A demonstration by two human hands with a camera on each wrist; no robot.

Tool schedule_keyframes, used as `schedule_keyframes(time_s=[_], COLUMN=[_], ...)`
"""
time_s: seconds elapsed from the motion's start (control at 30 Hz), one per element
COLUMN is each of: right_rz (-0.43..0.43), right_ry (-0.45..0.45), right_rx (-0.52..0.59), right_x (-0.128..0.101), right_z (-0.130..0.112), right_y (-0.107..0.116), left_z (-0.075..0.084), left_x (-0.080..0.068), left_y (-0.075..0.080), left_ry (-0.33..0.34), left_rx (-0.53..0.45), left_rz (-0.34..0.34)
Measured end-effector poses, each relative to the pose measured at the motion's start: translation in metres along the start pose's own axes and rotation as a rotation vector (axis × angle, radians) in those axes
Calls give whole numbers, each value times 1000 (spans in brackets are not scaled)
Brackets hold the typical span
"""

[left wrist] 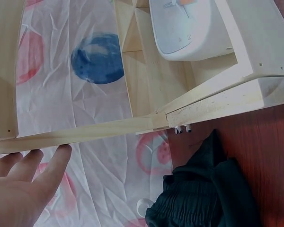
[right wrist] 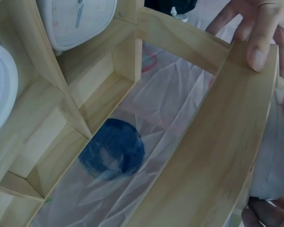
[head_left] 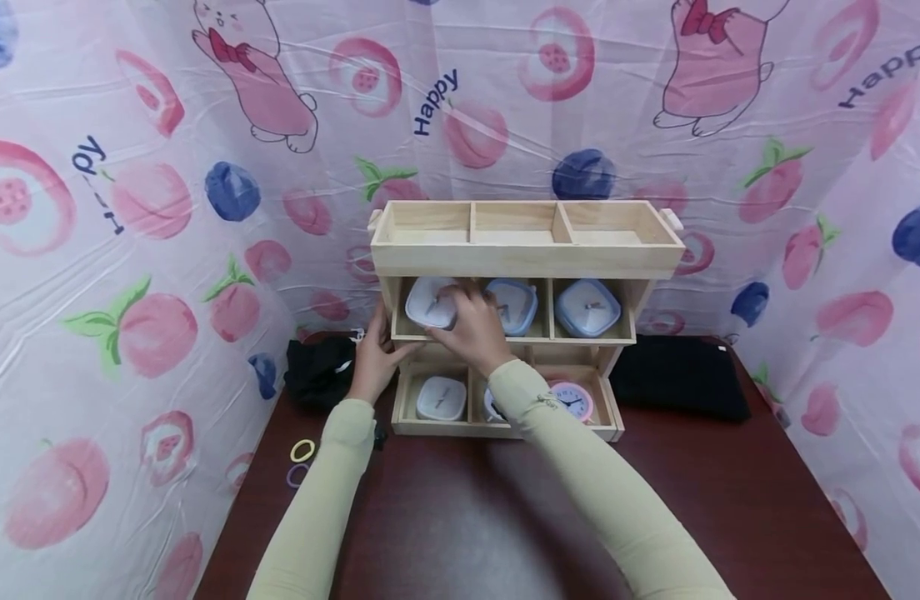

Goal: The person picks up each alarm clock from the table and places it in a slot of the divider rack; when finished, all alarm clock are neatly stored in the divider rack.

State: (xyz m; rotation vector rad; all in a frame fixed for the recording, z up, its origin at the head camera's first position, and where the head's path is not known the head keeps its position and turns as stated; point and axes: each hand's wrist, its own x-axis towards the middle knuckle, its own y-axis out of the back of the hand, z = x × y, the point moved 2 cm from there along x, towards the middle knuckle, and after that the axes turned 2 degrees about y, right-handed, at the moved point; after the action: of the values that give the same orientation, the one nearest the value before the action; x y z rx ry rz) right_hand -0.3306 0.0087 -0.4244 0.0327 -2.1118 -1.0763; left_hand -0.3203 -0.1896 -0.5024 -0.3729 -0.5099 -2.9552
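In the head view, a three-tier wooden rack [head_left: 526,258] stands at the centre of the frame on a dark red counter [head_left: 460,517]. The right hand [head_left: 471,325] reaches into the left compartment of the middle tier and curls its fingers round a white square clock [head_left: 430,302]. The left hand [head_left: 372,354] rests with straight fingers against the rack's left side. Two blue clocks [head_left: 587,307] sit in the middle tier to the right of the held one. In the bottom tier lie another white clock [head_left: 441,397] at left and a pink clock [head_left: 572,402] at right. Black cloth [head_left: 317,371] lies left of the rack, with hair ties [head_left: 302,452] near it.

In the left wrist view, the left hand [left wrist: 19,184] at lower left touches the rack's slat [left wrist: 85,135] with relaxed, straight fingers; the black cloth [left wrist: 203,194] is at lower right.

In the right wrist view, fingers [right wrist: 258,47] at upper right press the rack's wooden edge [right wrist: 217,156]; the held clock barely shows at the right edge.
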Motion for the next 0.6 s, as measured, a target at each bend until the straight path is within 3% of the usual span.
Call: schedule_keyframes(time_s=[0.4, 0.6], right_rz=[-95, -113], right_ry=[14, 101], right_rx=[-52, -191], right_x=[-1, -7], right_z=[8, 8], right_y=[-4, -6], left_z=[3, 3], left_x=[-1, -1], left_y=[-6, -6], left_ry=[-22, 2], left_rx=[-49, 3], left_rz=[-25, -36])
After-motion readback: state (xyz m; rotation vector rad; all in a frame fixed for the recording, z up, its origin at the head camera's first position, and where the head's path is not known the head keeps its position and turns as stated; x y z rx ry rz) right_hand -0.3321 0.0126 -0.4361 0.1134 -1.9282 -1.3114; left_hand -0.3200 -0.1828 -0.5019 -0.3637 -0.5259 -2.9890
